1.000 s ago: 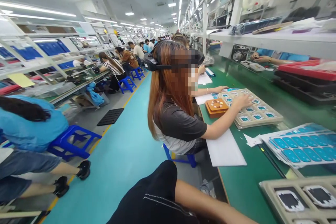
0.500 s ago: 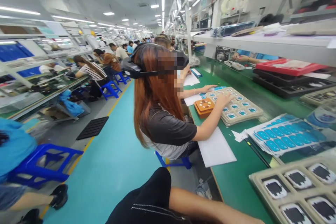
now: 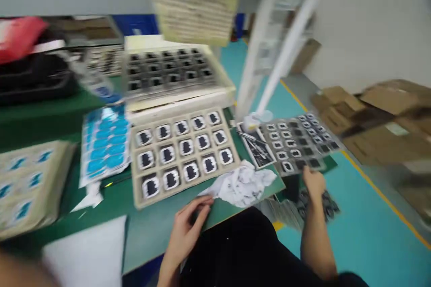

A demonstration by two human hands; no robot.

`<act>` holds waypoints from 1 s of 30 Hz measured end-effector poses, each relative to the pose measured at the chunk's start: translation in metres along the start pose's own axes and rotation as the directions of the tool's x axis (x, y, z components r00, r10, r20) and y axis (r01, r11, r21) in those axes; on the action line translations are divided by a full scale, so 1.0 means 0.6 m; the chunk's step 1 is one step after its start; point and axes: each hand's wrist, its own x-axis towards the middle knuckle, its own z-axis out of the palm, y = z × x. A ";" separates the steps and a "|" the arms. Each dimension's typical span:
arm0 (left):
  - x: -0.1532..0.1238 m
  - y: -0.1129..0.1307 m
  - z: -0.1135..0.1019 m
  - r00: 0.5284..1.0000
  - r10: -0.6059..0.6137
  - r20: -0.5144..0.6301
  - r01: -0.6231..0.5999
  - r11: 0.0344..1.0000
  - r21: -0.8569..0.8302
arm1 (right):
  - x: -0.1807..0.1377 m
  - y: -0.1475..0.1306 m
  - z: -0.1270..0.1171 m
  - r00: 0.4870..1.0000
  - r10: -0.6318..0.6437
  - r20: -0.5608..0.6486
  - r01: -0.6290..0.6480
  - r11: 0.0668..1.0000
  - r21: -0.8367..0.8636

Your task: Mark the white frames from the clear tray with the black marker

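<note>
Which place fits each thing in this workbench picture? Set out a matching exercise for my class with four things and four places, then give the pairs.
Things:
1. left hand
2. right hand
3. sheet of blue stickers
4. crumpled paper

Places:
A. left of the beige tray
B. at the near edge of the green table
C. on the grey sheet of small parts
D. at the tray's near right corner

Pairs: 1-B, 2-C, 3-A, 4-D
</note>
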 end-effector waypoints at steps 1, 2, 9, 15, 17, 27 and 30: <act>0.000 -0.004 -0.002 1.000 0.005 0.005 -0.005 1.000 0.014 | -0.001 0.023 -0.014 0.998 0.057 -0.022 -0.058 0.997 -0.048; -0.001 -0.005 -0.004 1.000 0.022 0.005 -0.022 0.999 0.029 | -0.003 0.036 -0.018 0.995 0.093 -0.029 -0.096 0.992 -0.083; -0.003 0.010 -0.008 0.998 0.066 0.001 -0.066 0.995 0.080 | -0.010 0.035 0.003 0.988 0.143 -0.057 -0.144 0.989 -0.013; -0.006 0.004 -0.015 1.000 -0.009 0.009 0.008 0.995 0.100 | -0.019 0.026 0.011 0.984 0.165 0.071 -0.180 0.902 0.393; -0.006 0.007 -0.016 0.999 -0.050 0.005 0.050 0.993 0.105 | -0.018 0.010 0.013 0.989 0.137 0.063 -0.149 0.818 0.556; -0.002 0.020 -0.013 1.000 -0.027 -0.007 0.028 0.997 0.069 | 0.094 -0.036 -0.039 0.971 0.200 -0.133 -0.006 0.572 0.820; -0.004 0.014 -0.016 0.999 -0.034 0.001 0.034 0.998 0.061 | 0.177 -0.027 -0.062 0.946 0.276 -0.173 -0.020 0.580 0.815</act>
